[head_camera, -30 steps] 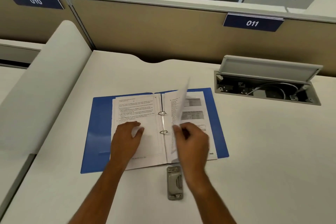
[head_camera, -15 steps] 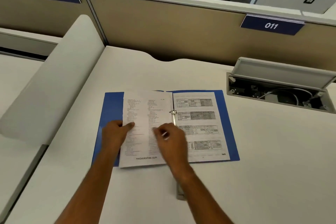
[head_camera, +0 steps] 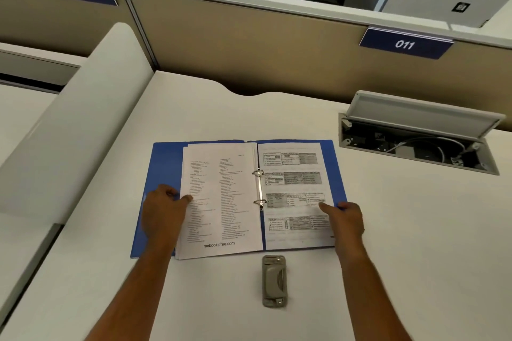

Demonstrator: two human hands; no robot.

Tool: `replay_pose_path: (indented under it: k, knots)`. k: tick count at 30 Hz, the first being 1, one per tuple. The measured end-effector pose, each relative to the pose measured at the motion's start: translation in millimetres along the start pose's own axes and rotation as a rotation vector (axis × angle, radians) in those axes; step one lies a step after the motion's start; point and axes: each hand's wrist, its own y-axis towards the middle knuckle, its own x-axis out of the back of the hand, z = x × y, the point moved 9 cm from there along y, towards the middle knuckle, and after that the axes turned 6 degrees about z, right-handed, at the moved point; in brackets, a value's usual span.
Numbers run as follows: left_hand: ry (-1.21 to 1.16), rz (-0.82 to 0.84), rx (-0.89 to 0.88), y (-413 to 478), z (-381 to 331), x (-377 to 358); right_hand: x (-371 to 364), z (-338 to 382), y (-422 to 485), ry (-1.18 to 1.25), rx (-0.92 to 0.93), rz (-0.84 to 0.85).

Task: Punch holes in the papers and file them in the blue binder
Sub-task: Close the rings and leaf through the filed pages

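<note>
The blue binder (head_camera: 166,163) lies open on the desk, its two metal rings (head_camera: 259,188) closed through the sheets. A stack of printed papers (head_camera: 221,188) lies on its left half, and a page of tables (head_camera: 291,174) on its right half. My left hand (head_camera: 163,213) holds the left edge of the left stack, thumb on the top sheet and fingers curled on the cover beside it. My right hand (head_camera: 345,221) grips the binder's right edge, thumb on the page. The grey hole punch (head_camera: 273,281) sits just in front of the binder, touched by neither hand.
An open cable box (head_camera: 415,144) with wires is sunk into the desk at the back right. A beige partition (head_camera: 249,44) closes off the back, and a white side divider (head_camera: 69,133) runs along the left.
My right hand laid the lifted sheet onto the left stack, then moved out to the binder's right edge. My left hand slid from the page to the stack's left edge.
</note>
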Motion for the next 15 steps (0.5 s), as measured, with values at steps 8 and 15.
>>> replay_pose_path:
  k: [8, 15]
  knots:
    - [-0.140, 0.065, 0.058, 8, 11, -3, 5, 16, -5, -0.063, 0.072, -0.045]
    - [-0.227, 0.064, 0.061, 3, 12, -9, -8, 24, -4, -0.030, 0.041, 0.024]
